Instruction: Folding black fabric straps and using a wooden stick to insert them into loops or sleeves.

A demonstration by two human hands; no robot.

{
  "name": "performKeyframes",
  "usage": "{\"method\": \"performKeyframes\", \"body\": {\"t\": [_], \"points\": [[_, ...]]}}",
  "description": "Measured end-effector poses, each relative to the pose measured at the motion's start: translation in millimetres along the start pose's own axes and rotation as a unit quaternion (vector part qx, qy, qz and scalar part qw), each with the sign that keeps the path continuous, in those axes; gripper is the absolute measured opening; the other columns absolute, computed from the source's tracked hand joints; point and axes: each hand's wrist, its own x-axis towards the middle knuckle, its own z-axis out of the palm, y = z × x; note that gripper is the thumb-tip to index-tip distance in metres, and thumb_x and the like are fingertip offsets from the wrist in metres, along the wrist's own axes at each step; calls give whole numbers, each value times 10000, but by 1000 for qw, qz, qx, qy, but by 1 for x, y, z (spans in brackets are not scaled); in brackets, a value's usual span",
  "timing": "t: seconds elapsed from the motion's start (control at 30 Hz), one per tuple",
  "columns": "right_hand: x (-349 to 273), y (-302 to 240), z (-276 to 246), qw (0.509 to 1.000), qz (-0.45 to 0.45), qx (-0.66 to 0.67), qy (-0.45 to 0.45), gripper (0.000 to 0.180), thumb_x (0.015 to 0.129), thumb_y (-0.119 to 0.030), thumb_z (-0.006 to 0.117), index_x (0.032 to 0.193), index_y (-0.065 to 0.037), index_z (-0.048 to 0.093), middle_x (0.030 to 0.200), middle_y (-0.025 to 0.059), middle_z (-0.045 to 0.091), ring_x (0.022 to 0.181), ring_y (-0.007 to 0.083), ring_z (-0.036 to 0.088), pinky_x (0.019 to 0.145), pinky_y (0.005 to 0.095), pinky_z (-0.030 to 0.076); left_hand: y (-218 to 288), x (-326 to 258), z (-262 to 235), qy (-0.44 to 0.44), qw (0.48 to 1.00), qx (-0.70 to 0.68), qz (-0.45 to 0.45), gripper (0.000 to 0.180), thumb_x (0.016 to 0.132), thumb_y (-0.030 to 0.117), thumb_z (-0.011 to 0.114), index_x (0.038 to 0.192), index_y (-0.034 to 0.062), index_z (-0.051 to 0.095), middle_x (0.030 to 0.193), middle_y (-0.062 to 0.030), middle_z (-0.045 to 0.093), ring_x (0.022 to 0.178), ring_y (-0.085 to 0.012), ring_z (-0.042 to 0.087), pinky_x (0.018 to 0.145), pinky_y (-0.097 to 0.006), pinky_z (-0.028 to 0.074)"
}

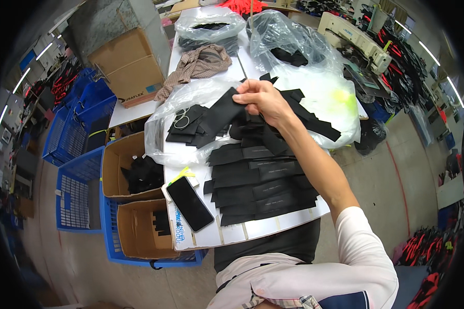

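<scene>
Black fabric strips [263, 185] were stacked in an overlapping pile along the near edge of the white table [232, 234], toward its right corner. One black strip [222, 114] was pinched between the thumb and fingers of the right hand [261, 99], which was held above the middle of the table, the piece hanging down to the left over an opened clear plastic bag [162, 129] (more black pieces and some rubber bands [181, 119] were lying in it). The left hand was not seen anywhere. A dark phone [189, 203] was laid flat at the near left corner. Beside the table's left edge, cardboard boxes [131, 172] were set in blue crates [77, 195], one box holding black scraps.
</scene>
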Motion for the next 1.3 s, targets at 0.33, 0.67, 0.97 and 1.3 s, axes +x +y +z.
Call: {"method": "performKeyframes", "body": {"t": [0.33,0.67,0.97,1.3], "points": [[-131,-14,-28,982,17,160,-101,136,758,7,687,821,-42,576,681,16,596,492,12,477,400,145,310,173,-28,7,132,966,-105,194,301,942,257,496,1050,-11,582,751,-65,641,656,-121,621,563,-257,506],[-219,12,-29,939,34,329,-94,139,883,-80,578,890,58,601,752,129,631,540,193,641,471,278,544,349,-22,151,-220,880,-238,347,170,888,61,558,978,-75,608,832,-121,663,704,-163,656,649,-246,537],[-225,33,-12,959,40,267,-89,277,809,22,589,1082,65,586,911,121,656,674,127,635,558,239,532,320,2,144,-221,897,-207,323,244,905,172,578,929,-64,637,801,-114,666,658,-146,650,599,-225,521],[-218,17,-14,996,-10,46,-75,199,781,16,581,969,8,643,689,-28,533,596,18,491,510,174,396,313,36,143,-306,891,-272,197,147,873,125,616,798,3,654,773,-14,639,687,-66,571,653,-203,447]]}}
